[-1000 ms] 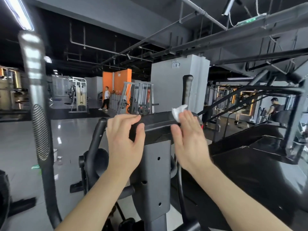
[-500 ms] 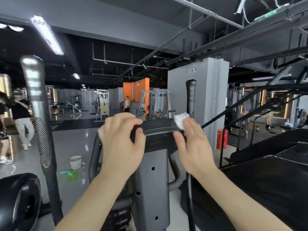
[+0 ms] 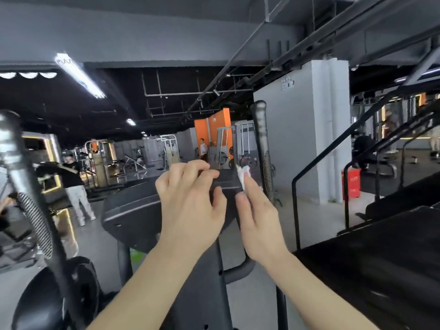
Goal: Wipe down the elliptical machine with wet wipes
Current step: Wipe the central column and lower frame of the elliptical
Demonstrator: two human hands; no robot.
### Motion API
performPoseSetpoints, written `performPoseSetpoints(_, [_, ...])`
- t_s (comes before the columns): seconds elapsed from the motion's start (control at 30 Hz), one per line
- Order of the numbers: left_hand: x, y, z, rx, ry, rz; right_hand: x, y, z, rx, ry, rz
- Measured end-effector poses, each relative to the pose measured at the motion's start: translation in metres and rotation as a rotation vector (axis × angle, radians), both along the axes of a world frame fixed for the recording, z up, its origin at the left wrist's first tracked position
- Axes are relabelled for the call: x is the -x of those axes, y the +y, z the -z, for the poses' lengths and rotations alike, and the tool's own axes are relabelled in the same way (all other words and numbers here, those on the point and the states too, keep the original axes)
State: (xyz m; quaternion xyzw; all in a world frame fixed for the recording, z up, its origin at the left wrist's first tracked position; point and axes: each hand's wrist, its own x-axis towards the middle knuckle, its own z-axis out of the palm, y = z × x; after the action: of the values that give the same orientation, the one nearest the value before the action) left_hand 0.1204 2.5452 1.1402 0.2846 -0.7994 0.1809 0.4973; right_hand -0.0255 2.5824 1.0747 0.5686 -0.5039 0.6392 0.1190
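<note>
The elliptical's black console (image 3: 133, 210) sits on a grey centre post (image 3: 200, 294) right in front of me. My left hand (image 3: 190, 201) grips the console's top edge, fingers curled over it and thumb on the front face. My right hand (image 3: 257, 217) holds a bunched white wet wipe (image 3: 244, 176) against the console's right end; the wipe sticks out past my fingertips. Two tall moving handlebars flank me, the left handlebar (image 3: 16, 167) close and blurred, the right handlebar (image 3: 262, 144) just beyond the wipe.
A black stair machine with railings (image 3: 371, 246) fills the right side. A grey pillar (image 3: 309, 139) stands behind the right handlebar, with a red box (image 3: 351, 184) at its foot. People (image 3: 73, 184) and weight machines occupy the gym floor at the back left.
My view has swung up and left, so the console now sits lower and more of the ceiling shows. Both hands stay on the console, the wipe still at its right end.
</note>
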Motion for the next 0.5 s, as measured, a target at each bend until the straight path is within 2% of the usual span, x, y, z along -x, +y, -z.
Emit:
performPoseSetpoints(0.1, [0.017, 0.002, 0.005, 0.065, -0.037, -0.107, 0.014, -0.013, 0.019, 0.045, -0.312, -0.296])
performPoseSetpoints(0.2, [0.026, 0.001, 0.01, 0.145, -0.065, -0.171, 0.027, -0.032, 0.043, -0.065, -0.457, -0.417])
performPoseSetpoints(0.3, [0.036, 0.002, 0.016, 0.187, -0.109, -0.217, 0.03, -0.034, 0.053, -0.079, -0.455, -0.451])
performPoseSetpoints(0.43, [0.05, 0.0, 0.019, 0.243, -0.118, -0.237, 0.031, -0.031, 0.053, 0.05, -0.432, -0.625])
performPoseSetpoints(0.5, [0.054, -0.003, 0.019, 0.283, -0.104, -0.235, 0.035, -0.042, 0.06, 0.076, -0.429, -0.646])
